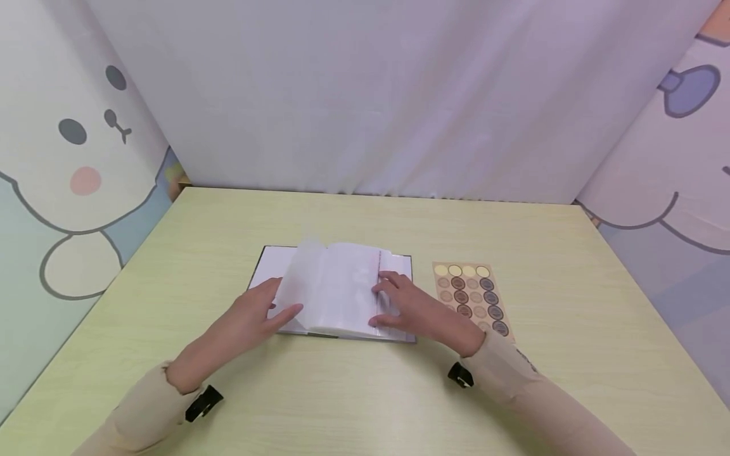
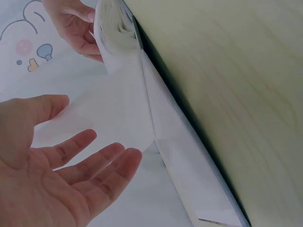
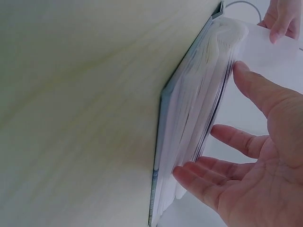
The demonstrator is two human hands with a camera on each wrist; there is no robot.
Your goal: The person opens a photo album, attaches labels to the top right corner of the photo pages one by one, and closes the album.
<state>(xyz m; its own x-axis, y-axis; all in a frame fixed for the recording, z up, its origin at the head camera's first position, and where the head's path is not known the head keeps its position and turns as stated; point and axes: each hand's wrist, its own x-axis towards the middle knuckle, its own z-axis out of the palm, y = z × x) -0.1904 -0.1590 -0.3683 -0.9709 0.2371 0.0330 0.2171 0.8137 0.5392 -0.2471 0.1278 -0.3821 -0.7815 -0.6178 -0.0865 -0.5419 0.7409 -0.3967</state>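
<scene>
An album (image 1: 348, 285) with a dark cover and white, partly see-through pages lies spread on the table. One translucent page (image 1: 296, 278) stands raised on its left side. My left hand (image 1: 251, 316) is at that page, its thumb and fingers spread wide and lightly bent; in the left wrist view the page (image 2: 109, 104) shows beside the fingertips. At the right edge of the page stack (image 3: 208, 94), my right hand (image 1: 413, 307) touches the page edges with its thumb and fingertips, the fingers apart.
Right of the album lies a tan sheet (image 1: 476, 294) with rows of round coin-like stickers, partly behind my right forearm. The pale wooden table (image 1: 342, 405) meets a white curtain (image 1: 365, 101) at its far edge. Cartoon-printed cloths (image 1: 63, 190) hang at both sides.
</scene>
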